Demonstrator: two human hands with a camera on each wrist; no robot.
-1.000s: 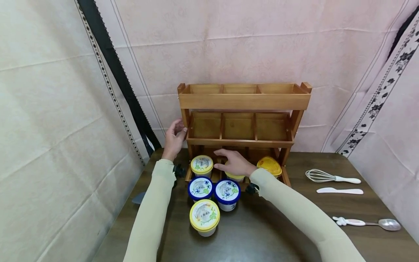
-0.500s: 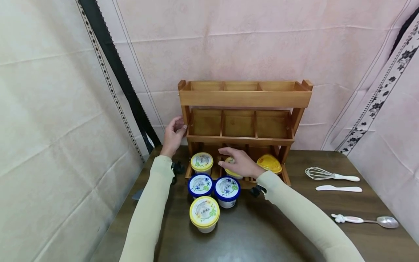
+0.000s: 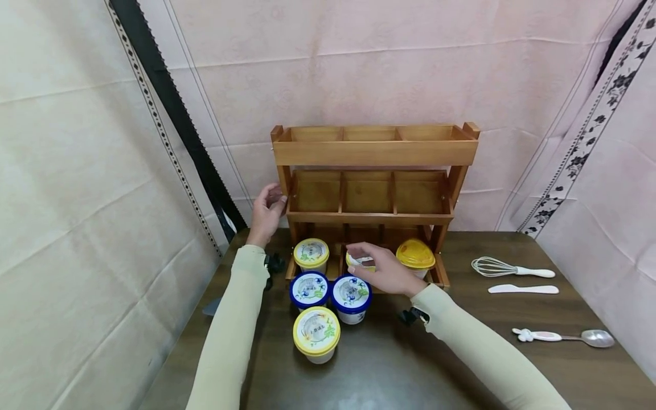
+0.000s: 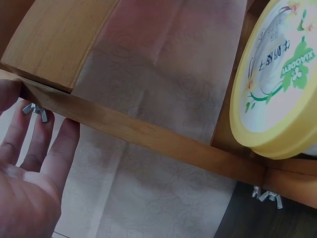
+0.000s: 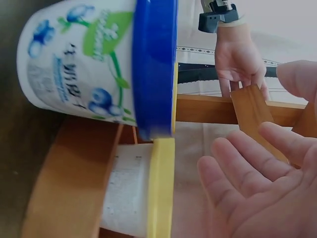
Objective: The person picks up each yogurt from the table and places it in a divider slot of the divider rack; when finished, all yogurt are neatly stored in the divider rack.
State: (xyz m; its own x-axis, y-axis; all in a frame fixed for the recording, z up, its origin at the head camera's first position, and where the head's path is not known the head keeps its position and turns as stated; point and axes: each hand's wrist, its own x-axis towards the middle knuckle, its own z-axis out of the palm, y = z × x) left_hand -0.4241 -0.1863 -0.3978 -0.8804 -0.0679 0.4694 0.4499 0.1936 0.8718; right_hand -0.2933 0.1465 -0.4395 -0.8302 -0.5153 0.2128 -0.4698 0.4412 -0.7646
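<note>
My left hand (image 3: 267,213) holds the left side post of a three-tier wooden rack (image 3: 376,152); its thumb and fingers lie on either side of the wood strip in the left wrist view. My right hand (image 3: 384,267) hovers with spread fingers, holding nothing, over the rack's bottom tier. It partly hides a yellow-lidded tub (image 3: 359,261) there. Left of that stands another yellow-lidded tub (image 3: 311,251), and at the right a tub with a domed yellow lid (image 3: 416,253). In front are two blue-lidded tubs (image 3: 351,293) and a yellow-lidded tub (image 3: 316,331) on the table.
To the right lie a whisk (image 3: 512,267), a white knife (image 3: 523,289) and a spoon (image 3: 564,337). A bluish-grey flat object (image 3: 212,307) is partly hidden by my left sleeve. Pale cloth (image 3: 369,68) hangs behind the table. Wing nuts (image 4: 270,197) protrude from the rack's side.
My right hand has drawn back to the right and nearer to me, away from the left yellow-lidded tub. My left hand keeps its place on the rack, and the tubs stay put.
</note>
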